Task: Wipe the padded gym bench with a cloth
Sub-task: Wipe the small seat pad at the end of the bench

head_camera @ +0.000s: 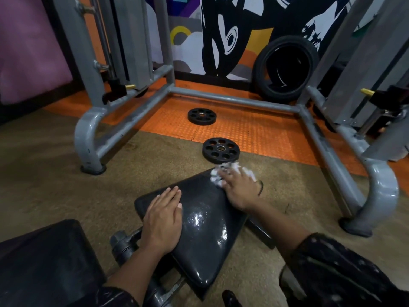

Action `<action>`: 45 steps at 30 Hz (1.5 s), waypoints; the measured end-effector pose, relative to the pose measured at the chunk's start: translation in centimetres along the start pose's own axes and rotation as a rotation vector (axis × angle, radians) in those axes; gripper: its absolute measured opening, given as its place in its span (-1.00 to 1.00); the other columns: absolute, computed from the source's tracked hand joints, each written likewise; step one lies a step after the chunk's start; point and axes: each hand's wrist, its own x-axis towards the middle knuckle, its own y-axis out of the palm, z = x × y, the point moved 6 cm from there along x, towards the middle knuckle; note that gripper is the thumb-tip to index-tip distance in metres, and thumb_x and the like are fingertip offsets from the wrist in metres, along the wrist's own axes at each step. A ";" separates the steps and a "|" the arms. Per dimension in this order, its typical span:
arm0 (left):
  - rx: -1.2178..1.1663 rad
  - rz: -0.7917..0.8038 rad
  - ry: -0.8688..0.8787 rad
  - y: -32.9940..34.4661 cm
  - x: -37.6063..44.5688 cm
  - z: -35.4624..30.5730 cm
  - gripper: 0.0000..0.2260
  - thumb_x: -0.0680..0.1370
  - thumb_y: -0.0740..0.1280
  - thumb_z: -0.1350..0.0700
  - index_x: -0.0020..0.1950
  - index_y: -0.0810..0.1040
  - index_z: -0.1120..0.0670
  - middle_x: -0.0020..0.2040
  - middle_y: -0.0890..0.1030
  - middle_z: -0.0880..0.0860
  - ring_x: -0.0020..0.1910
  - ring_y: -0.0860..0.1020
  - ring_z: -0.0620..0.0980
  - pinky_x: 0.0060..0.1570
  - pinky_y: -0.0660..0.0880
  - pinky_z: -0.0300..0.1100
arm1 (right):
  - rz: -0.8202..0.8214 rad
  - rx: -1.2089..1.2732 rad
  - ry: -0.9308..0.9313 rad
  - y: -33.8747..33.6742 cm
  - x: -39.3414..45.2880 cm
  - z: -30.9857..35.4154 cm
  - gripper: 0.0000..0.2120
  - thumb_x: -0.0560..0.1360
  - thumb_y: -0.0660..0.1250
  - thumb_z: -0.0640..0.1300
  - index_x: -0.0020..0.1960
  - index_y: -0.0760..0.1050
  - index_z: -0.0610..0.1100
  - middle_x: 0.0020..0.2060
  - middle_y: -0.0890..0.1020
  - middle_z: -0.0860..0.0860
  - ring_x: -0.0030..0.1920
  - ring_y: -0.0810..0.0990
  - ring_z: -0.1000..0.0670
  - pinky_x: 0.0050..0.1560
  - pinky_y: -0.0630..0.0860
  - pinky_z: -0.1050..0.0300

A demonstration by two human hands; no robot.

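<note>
The black padded seat of the gym bench [203, 227] lies in the lower middle, its surface shiny and wet. My right hand [240, 187] presses a white cloth [215, 177] onto the pad's far right corner, fingers spread over it. Flat on the pad's left side rests my left hand [162, 220], fingers straight and together. A second black pad [42, 262] of the bench fills the lower left corner.
A grey steel rack frame [221, 98] surrounds the area on three sides. Two black weight plates [201, 115] [220, 150] lie on the floor beyond the pad. A tyre [285, 67] leans on the painted wall. Brown mat underfoot, orange flooring farther back.
</note>
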 end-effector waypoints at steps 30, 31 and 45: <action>-0.009 -0.010 0.011 -0.1 -0.1 0.0 -0.39 0.52 -0.19 -0.15 0.46 0.32 0.01 0.48 0.28 -0.14 0.46 0.11 -0.28 0.43 -0.08 -0.32 | 0.081 0.074 -0.317 -0.1 -0.9 3.4 -0.61 0.65 0.04 0.02 0.46 0.28 0.17 0.53 0.21 0.10 0.53 0.09 -0.02 0.47 -0.01 -0.01; -0.011 -0.007 0.014 -0.1 -0.2 -0.1 -0.39 0.52 -0.19 -0.15 0.47 0.32 0.02 0.49 0.27 -0.14 0.46 0.10 -0.28 0.43 -0.09 -0.32 | 0.097 0.150 -0.394 -0.3 -2.5 2.8 -0.62 0.64 0.06 0.01 0.45 0.30 0.17 0.51 0.24 0.10 0.53 0.10 0.03 0.49 -0.04 0.02; -0.009 -0.016 0.020 -0.1 -0.1 0.0 -0.41 0.53 -0.17 -0.13 0.45 0.34 0.03 0.48 0.30 -0.13 0.44 0.10 -0.30 0.43 -0.07 -0.31 | 0.166 0.224 -0.422 -1.0 -1.2 3.2 -0.63 0.61 0.14 -0.10 0.39 0.41 0.09 0.47 0.33 0.08 0.49 0.21 0.06 0.49 0.04 0.12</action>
